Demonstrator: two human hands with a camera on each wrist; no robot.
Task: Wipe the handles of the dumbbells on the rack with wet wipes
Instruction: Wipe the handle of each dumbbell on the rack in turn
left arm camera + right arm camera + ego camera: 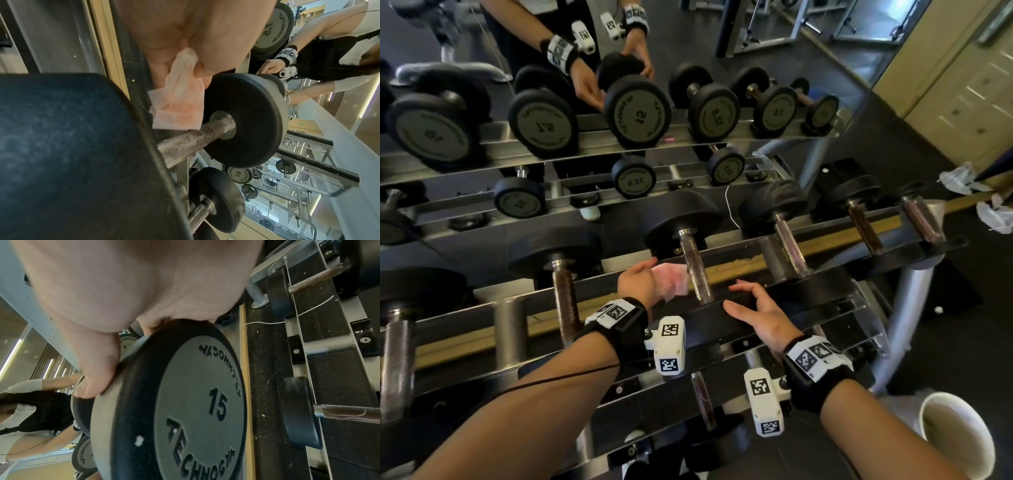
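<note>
My left hand [650, 275] pinches a pale pink wet wipe [673, 282] just left of a dumbbell's steel handle [697, 270] on the rack's top tier. In the left wrist view the wipe [180, 104] hangs from my fingers, its lower corner at the rusty handle [191, 141]; whether it touches is unclear. My right hand [750, 301] grips the rim of this dumbbell's near head [808, 291]. The right wrist view shows my thumb [96, 378] and fingers curled over that head [197, 402], marked 15.
Neighbouring dumbbell handles [566, 294] [789, 243] lie left and right on the same tier, another [702, 401] on the tier below. A mirror [585, 102] behind reflects rack and person. Crumpled wipes [962, 178] lie at the right; a white bin [955, 435] stands lower right.
</note>
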